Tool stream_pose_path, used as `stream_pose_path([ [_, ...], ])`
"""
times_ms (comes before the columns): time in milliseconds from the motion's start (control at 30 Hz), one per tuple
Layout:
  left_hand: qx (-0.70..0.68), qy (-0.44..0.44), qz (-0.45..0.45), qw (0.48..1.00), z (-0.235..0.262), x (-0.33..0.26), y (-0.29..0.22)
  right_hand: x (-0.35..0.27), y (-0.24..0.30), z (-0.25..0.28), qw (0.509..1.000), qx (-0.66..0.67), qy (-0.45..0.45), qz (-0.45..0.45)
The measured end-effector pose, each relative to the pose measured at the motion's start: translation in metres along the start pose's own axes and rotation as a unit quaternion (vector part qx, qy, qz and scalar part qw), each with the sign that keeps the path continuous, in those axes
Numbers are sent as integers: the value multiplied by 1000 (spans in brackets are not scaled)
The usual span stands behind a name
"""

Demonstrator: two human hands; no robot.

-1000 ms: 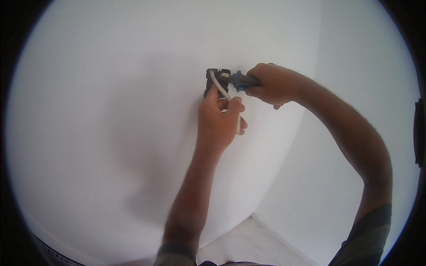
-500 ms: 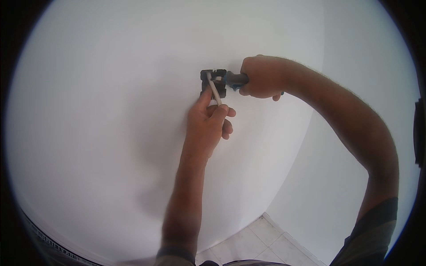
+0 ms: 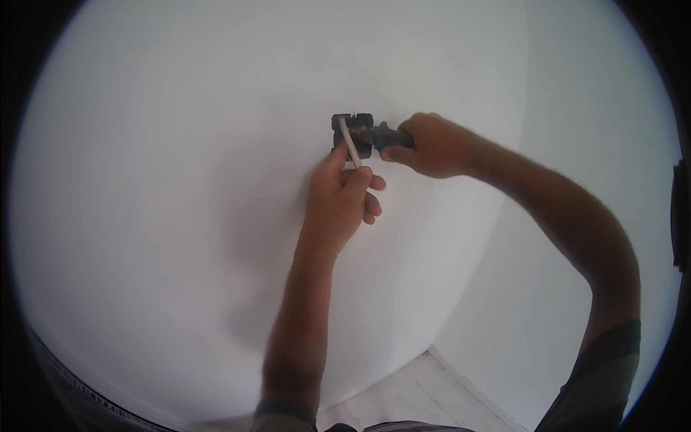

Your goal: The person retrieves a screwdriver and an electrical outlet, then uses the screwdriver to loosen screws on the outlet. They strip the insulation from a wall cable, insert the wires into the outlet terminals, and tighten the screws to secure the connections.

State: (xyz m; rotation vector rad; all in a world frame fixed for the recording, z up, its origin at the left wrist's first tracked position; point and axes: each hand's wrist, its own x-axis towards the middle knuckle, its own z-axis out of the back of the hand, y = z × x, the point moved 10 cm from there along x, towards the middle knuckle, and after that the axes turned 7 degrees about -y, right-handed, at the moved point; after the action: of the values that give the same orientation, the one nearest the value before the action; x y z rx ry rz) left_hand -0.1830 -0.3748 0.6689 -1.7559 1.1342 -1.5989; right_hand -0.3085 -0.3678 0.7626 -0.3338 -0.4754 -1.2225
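Left hand: your left hand [image 3: 337, 201] pinches the white cable [image 3: 351, 147] between thumb and fingers just below the box, with one finger reaching up to the box's lower left part and the other fingertips showing loosely curled to the right
Right hand: your right hand [image 3: 435, 146] is wrapped around the grip of the hand tool [image 3: 389, 136] and comes in from the right, knuckles up, with the thumb along the lower side
Cable: it emerges at the upper left of the black wall box [image 3: 366, 119] and slants down and slightly right, across the front of the box, into your left hand
Hand tool: its dark grip has blue parts near the box, and its head points left into the box's right side, behind or beside the cable (it looks like pliers, but the working end is too small and dark for you to tell what it touches)
Wall box: it sits in the white wall [image 3: 144, 180], above your left hand and left of your right one
Shadow: a soft grey shadow [image 3: 255, 194] falls on the wall to the left of your left arm
Corner: a second pale wall [image 3: 568, 108] stands at the right, and light floor tiles [image 3: 410, 396] show at the bottom
Sleeves: your dark right sleeve [image 3: 604, 367] ends near the elbow
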Motion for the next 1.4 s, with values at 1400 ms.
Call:
stream_pose_path([
  [1400,356,-164,-223,892,53,-27,-36,-11,2,-28,972,199,110,-59],
])
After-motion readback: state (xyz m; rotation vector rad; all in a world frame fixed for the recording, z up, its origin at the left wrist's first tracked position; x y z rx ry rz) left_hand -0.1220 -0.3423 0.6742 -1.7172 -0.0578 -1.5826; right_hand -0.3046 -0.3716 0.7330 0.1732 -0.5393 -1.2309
